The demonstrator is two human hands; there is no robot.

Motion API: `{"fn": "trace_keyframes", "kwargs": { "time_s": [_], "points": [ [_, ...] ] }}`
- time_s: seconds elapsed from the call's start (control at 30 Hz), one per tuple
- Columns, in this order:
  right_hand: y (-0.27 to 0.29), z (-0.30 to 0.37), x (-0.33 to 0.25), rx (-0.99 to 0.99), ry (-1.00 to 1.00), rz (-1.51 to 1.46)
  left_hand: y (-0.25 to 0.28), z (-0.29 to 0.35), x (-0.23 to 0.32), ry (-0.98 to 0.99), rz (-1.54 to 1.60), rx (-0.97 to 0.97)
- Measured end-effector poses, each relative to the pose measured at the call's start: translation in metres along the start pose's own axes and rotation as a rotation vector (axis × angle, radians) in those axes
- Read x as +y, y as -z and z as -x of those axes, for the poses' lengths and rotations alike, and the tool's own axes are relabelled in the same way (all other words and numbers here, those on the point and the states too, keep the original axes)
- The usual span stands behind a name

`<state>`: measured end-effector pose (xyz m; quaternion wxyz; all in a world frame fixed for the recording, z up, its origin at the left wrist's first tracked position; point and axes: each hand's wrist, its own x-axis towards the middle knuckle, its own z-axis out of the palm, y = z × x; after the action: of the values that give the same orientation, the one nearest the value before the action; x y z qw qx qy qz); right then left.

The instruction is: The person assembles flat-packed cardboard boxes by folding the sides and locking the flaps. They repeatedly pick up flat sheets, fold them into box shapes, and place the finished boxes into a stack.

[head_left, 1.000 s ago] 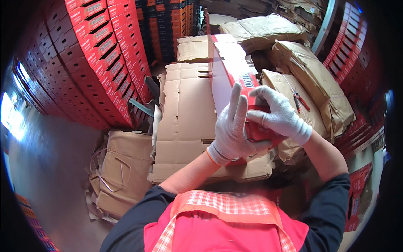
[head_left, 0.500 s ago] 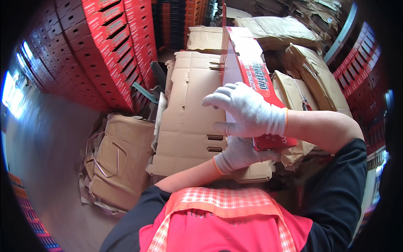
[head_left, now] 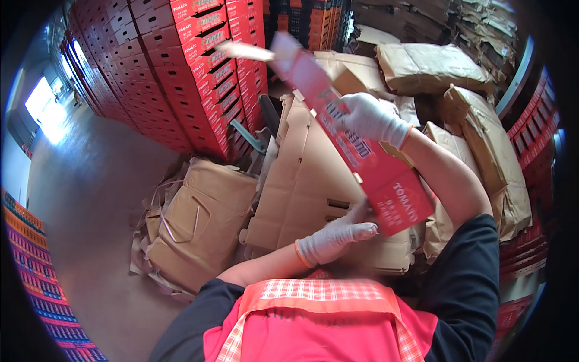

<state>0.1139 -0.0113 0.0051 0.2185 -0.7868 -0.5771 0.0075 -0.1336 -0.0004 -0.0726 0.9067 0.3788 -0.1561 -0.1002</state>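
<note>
My gloved right hand (head_left: 374,120) is closed on a red printed cardboard box (head_left: 395,193), gripping it near the middle of its upper side. The box is tilted, its far end up and to the left, and is partly smeared by motion. My gloved left hand (head_left: 338,238) is by the near lower corner of the box, thumb and fingers apart. I cannot tell whether its fingertips touch the box. Under both lies a stack of flat brown cardboard blanks (head_left: 295,181) with cut slots.
Tall stacks of red boxes (head_left: 163,72) rise at the far left. A brown paper-wrapped bundle (head_left: 202,223) lies on the floor at left, and more wrapped bundles (head_left: 434,66) are at back right. A pale bar (head_left: 247,136) sticks out beside the stack.
The red box has turned from nearly upright to a leftward tilt, showing its printed side. My right hand has moved up and farther away onto it. My left hand has come out from under it.
</note>
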Motion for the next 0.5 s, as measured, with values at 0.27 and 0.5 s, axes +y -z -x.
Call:
{"fn": "trace_keyframes", "kwargs": {
  "time_s": [0.27, 0.5],
  "points": [
    [-0.065, 0.113, 0.146, -0.161, -0.292, 0.784, 0.033, 0.092, 0.067, -0.080, -0.803, 0.394],
    [-0.077, 0.254, 0.112, -0.291, 0.225, 0.560, 0.170, 0.092, 0.077, -0.179, -2.718, -0.159]
  ]
}}
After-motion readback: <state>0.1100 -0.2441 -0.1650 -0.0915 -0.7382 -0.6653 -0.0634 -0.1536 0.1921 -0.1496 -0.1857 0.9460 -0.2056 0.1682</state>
